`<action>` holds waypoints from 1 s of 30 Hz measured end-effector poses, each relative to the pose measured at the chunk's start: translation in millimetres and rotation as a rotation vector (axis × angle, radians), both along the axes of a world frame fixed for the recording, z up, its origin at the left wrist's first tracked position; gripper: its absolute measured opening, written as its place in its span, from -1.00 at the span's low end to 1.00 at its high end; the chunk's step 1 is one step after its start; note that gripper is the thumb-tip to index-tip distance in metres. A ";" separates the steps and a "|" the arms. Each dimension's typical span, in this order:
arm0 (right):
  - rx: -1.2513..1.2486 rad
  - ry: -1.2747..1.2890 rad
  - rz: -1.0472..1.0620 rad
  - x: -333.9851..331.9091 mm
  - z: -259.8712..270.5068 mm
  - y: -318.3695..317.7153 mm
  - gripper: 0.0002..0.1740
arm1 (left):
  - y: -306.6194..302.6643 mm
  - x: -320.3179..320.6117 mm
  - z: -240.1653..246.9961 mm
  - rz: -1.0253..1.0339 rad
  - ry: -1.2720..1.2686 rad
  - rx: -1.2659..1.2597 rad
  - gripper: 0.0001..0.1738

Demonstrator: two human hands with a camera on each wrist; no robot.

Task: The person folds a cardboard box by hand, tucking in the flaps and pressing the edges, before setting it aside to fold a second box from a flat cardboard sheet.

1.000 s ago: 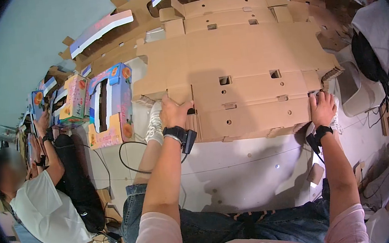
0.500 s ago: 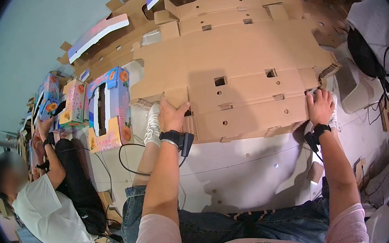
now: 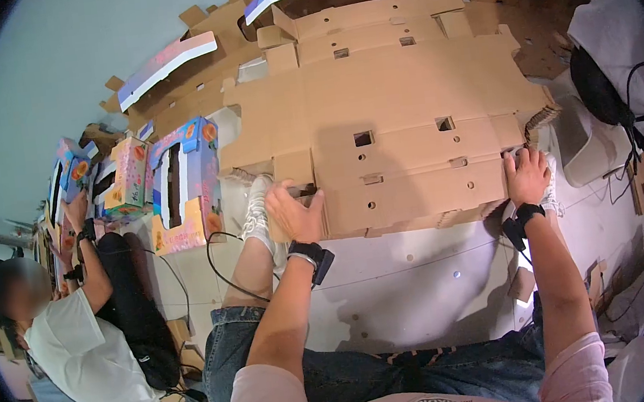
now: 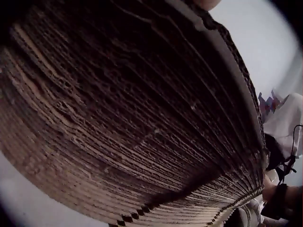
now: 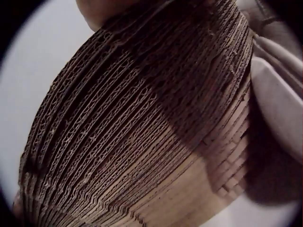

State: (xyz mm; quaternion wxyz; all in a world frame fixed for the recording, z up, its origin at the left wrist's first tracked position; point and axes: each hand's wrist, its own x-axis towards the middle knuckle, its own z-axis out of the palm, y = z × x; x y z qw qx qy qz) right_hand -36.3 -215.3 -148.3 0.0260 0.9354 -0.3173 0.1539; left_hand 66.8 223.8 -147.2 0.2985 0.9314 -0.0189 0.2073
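Observation:
A thick stack of flat brown cardboard box blanks point(image 3: 397, 89) lies before me, with slots, round holes and folded end flaps. My left hand point(image 3: 296, 212) rests at its near left corner, thumb and fingers spread beside a notch. At the near right corner, my right hand point(image 3: 527, 176) lies with its fingers over the edge. The left wrist view is filled by the stack's corrugated edges point(image 4: 142, 127), and a fingertip shows at the top. Similar layered edges point(image 5: 113, 132) fill the right wrist view, with part of a finger point(image 5: 97, 12) above them.
Printed fruit cartons point(image 3: 187, 184) stand on the left, where another person point(image 3: 76, 340) sits handling one. A white bin point(image 3: 581, 143) and a black bag point(image 3: 599, 86) are on the right. More cardboard point(image 3: 204, 71) lines the back. A black cable point(image 3: 227, 271) runs beside my leg.
My left hand has shifted slightly towards me along the stack's near left corner, its wrist turning. My right hand stays at its corner. The other person's carton has moved.

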 end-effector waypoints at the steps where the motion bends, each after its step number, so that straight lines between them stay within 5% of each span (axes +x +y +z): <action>1: -0.014 -0.009 0.006 -0.1 -0.7 -0.3 -0.54 | 2.1 -1.3 0.7 -0.052 0.050 0.057 -0.30; 7: -0.031 -0.054 0.018 -0.9 0.2 1.1 -0.53 | -9.8 -18.1 11.2 -0.020 -0.161 0.108 -0.44; 17: -0.063 -0.050 0.011 -0.6 0.0 1.3 -0.53 | 1.3 -16.9 6.4 -0.243 0.012 0.230 -0.58; 25: -0.050 -0.051 0.021 -0.7 -3.0 -0.4 -0.54 | 7.2 0.2 34.6 -0.454 0.582 0.391 0.15; 30: -0.021 -0.028 0.010 -0.6 -0.7 0.0 -0.54 | 14.2 8.4 35.2 -0.532 0.678 0.469 0.31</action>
